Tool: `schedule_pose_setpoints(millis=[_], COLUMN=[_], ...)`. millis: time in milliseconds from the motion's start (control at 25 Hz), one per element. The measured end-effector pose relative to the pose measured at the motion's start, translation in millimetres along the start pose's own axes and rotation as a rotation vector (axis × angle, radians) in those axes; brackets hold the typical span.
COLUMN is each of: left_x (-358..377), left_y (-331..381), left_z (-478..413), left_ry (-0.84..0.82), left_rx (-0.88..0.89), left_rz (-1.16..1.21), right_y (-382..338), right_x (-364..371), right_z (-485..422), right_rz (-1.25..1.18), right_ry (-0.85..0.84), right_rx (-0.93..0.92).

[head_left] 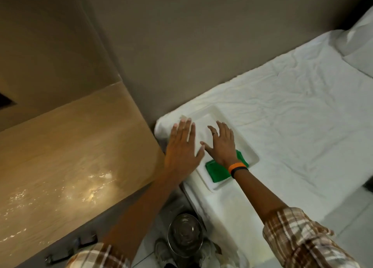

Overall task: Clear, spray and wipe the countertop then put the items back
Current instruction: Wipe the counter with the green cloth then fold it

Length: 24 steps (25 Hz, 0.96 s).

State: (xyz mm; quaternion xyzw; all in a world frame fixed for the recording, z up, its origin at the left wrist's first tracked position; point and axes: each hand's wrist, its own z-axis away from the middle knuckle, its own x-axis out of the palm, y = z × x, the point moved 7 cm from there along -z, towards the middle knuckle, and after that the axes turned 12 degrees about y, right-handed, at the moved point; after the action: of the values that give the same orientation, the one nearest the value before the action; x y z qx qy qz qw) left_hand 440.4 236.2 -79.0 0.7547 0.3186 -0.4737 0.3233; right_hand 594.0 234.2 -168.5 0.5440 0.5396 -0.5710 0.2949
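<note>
A white tray lies on the corner of a white bed, with a green cloth in its near end. My left hand hovers spread over the tray's left edge, fingers apart, holding nothing. My right hand, with a ring and an orange-and-black wristband, is spread over the tray's middle just above the green cloth, also holding nothing. The wooden countertop on the left is bare and shows wet, shiny streaks near its front.
A grey wall stands behind the bed and counter. A metal bin sits on the floor between counter and bed, by my feet. Drawer handles show under the counter's front edge. Pillows lie at the far right.
</note>
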Motion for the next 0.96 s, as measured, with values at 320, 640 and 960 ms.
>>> schedule_pose_setpoints(millis=[320,640,960], left_x=[213.0,329.9,208.6], left_y=[56.8,48.5,48.6], left_z=[40.5,59.5,38.8], left_ry=[-0.377,-0.568,-0.293], left_rx=[0.023,-0.138,-0.249], left_rz=[0.000,0.108,0.324], right_y=[147.3,190.9,134.8], right_x=[86.3,167.9,56.0], right_z=[46.3,48.0,34.6], right_rz=[0.116,0.155,-0.412], right_ry=[-0.242,-0.291,-0.074], right_rx=[0.216,0.332,0.519])
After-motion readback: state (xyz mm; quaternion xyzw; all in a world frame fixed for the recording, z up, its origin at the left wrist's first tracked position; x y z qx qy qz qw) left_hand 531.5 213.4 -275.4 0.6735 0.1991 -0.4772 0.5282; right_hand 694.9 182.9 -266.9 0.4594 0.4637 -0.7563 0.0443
